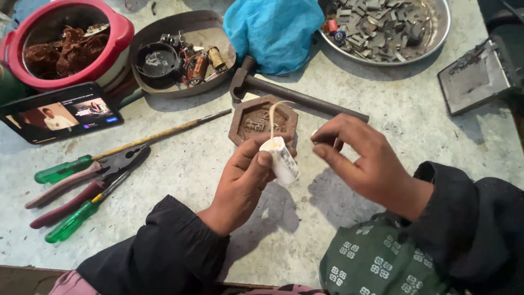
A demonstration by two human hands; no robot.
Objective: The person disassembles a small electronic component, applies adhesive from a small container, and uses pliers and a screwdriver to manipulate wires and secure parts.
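Note:
My left hand (243, 177) grips a small white rectangular block, a capacitor (282, 160), with a pale wire (272, 114) curling up from its top end. My right hand (357, 158) hovers just to the right of it, fingers curled and pinched, holding nothing that I can make out. Both hands are above a worn grey worktop (404, 117). A brown hexagonal metal weight (248, 117) lies on the worktop right behind the capacitor.
A hammer (297, 94) lies behind the weight. Pliers (82, 183) and two green-handled screwdrivers (71, 223) are at the left. A phone (60, 113), a red pot (68, 41), a tray of parts (183, 52), a blue bag (273, 30), a scrap dish (385, 27) and a metal box (475, 74) ring the back.

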